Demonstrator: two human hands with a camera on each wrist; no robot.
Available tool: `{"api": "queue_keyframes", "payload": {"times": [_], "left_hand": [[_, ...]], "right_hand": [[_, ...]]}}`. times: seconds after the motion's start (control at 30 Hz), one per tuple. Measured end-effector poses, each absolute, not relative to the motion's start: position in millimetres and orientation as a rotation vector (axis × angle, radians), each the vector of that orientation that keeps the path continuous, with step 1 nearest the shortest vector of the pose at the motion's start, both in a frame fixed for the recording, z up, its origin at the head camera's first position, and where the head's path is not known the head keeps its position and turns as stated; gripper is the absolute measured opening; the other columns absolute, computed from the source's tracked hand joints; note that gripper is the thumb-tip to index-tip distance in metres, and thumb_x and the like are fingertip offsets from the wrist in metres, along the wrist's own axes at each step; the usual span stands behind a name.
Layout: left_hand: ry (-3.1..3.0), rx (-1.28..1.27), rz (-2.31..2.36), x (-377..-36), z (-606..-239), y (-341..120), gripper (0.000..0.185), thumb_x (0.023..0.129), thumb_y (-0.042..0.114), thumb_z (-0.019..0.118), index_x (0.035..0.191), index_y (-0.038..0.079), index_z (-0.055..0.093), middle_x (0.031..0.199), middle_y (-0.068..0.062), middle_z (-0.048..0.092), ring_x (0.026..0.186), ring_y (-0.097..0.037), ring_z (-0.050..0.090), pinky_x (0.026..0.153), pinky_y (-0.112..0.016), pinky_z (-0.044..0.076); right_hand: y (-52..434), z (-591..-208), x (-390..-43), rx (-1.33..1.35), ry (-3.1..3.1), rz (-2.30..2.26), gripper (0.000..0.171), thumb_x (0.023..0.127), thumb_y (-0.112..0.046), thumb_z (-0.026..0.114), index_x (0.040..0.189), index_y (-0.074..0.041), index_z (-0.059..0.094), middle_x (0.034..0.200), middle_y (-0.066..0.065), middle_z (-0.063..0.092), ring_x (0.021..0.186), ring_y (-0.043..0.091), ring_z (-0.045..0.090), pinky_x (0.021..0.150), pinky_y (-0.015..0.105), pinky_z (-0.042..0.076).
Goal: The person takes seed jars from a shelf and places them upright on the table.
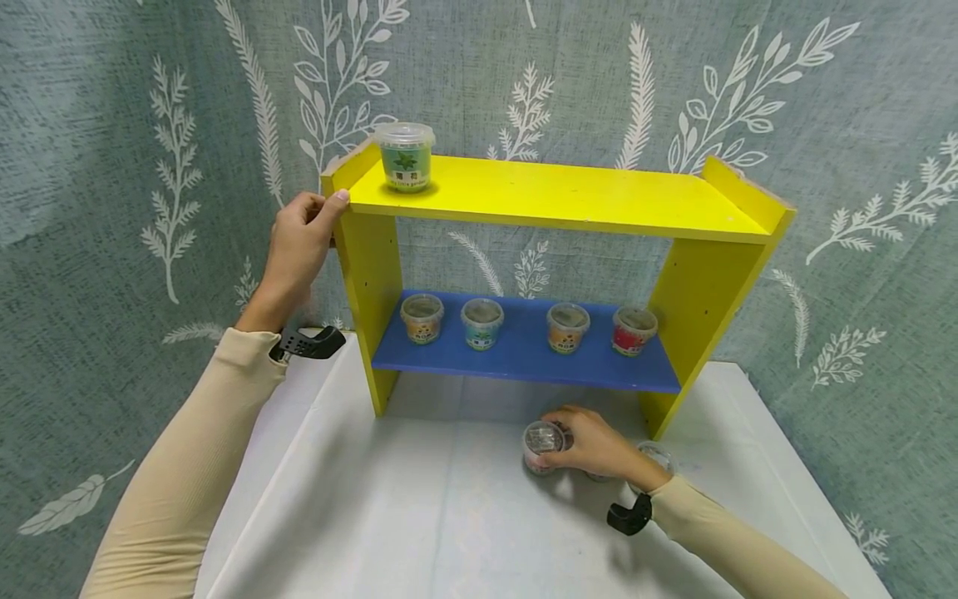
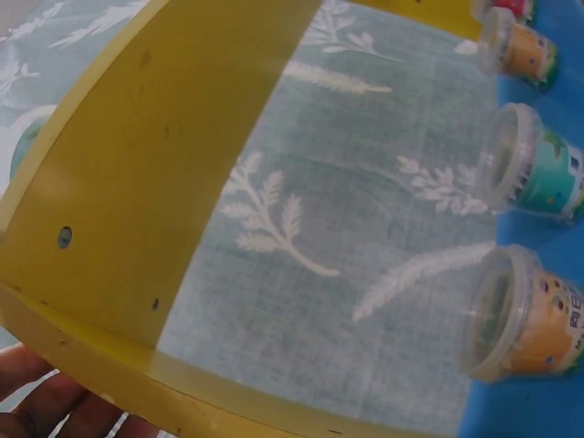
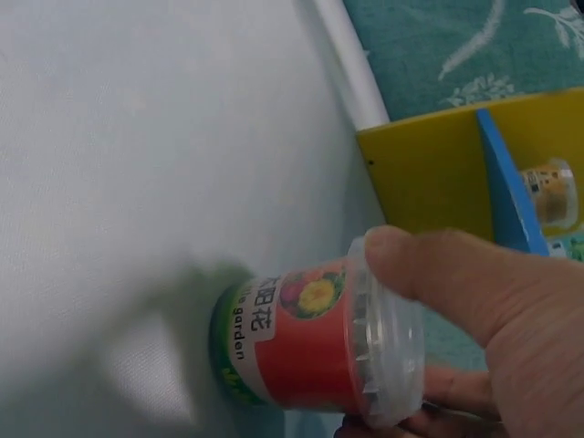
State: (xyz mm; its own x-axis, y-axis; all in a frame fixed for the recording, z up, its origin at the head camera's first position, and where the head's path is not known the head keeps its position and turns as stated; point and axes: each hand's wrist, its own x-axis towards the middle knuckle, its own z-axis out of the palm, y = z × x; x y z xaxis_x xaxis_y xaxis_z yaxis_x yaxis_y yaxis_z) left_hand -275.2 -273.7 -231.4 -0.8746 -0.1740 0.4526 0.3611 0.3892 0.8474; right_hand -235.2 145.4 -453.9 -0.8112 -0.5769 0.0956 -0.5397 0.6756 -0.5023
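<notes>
My left hand (image 1: pixel 293 249) grips the upper left corner of a yellow and blue shelf (image 1: pixel 569 193), thumb on the edge; its fingers (image 2: pixel 55 406) show outside the side panel in the left wrist view. My right hand (image 1: pixel 595 445) holds a lidded plastic cup (image 3: pixel 306 342) with a red flower label, low over the white table in front of the shelf. In the right wrist view the thumb presses on the lid's rim, and the other fingers are partly hidden behind it. A green-labelled cup (image 1: pixel 407 165) stands on the yellow top, close to my left hand.
On the blue board (image 1: pixel 520 333) stand two orange-labelled cups (image 1: pixel 422 323) (image 1: pixel 566 331), a teal one (image 1: pixel 481 327) and a red one (image 1: pixel 632 334). More clear-lidded cups (image 1: pixel 656 454) sit on the table (image 1: pixel 419 507), partly hidden by my right arm. Patterned green cloth (image 1: pixel 479 91) hangs behind.
</notes>
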Motion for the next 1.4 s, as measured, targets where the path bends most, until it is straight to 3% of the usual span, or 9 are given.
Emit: {"api": "queue_keyframes", "payload": {"times": [0.33, 0.57, 0.83, 1.13, 1.4], "left_hand": [[-2.176, -0.163, -1.494, -276, -231, -274, 0.051, 0.1, 0.06, 0.055, 0.116, 0.011, 0.058, 0.107, -0.003, 0.058, 0.096, -0.017, 0.056, 0.087, -0.031, 0.046], [-2.184, -0.168, -1.487, -276, -232, -274, 0.051, 0.1, 0.06, 0.055, 0.115, 0.011, 0.058, 0.106, -0.003, 0.058, 0.095, -0.017, 0.057, 0.086, -0.031, 0.047], [-2.189, -0.172, -1.486, -276, -232, -275, 0.053, 0.1, 0.061, 0.054, 0.117, 0.01, 0.058, 0.107, -0.003, 0.058, 0.095, -0.017, 0.057, 0.085, -0.031, 0.048], [-2.183, -0.177, -1.48, -277, -231, -274, 0.054, 0.1, 0.06, 0.055, 0.118, 0.009, 0.059, 0.106, -0.003, 0.059, 0.093, -0.016, 0.058, 0.084, -0.029, 0.048], [-2.176, -0.179, -1.492, -277, -232, -275, 0.052, 0.1, 0.06, 0.055, 0.116, 0.01, 0.059, 0.106, -0.003, 0.059, 0.093, -0.017, 0.058, 0.084, -0.03, 0.048]], "right_hand": [[144, -450, -234, -0.926, 2.815, -0.809, 0.066, 0.085, -0.036, 0.086, 0.134, 0.002, 0.064, 0.129, 0.018, 0.063, 0.111, 0.033, 0.063, 0.092, 0.051, 0.053], [149, -443, -237, -0.916, 2.712, -1.017, 0.061, 0.088, -0.035, 0.083, 0.136, -0.004, 0.063, 0.131, 0.012, 0.065, 0.114, 0.03, 0.064, 0.096, 0.05, 0.052], [151, -420, -240, -0.809, 2.615, -1.233, 0.055, 0.092, -0.032, 0.08, 0.138, -0.009, 0.061, 0.131, 0.011, 0.064, 0.121, 0.036, 0.061, 0.102, 0.05, 0.049], [145, -397, -241, -0.752, 2.586, -1.333, 0.057, 0.089, -0.041, 0.082, 0.137, -0.018, 0.062, 0.128, 0.001, 0.064, 0.121, 0.028, 0.062, 0.101, 0.044, 0.051], [139, -371, -240, -0.839, 2.621, -1.364, 0.061, 0.09, -0.042, 0.08, 0.139, -0.012, 0.061, 0.131, 0.01, 0.065, 0.119, 0.026, 0.062, 0.1, 0.047, 0.051]]}}
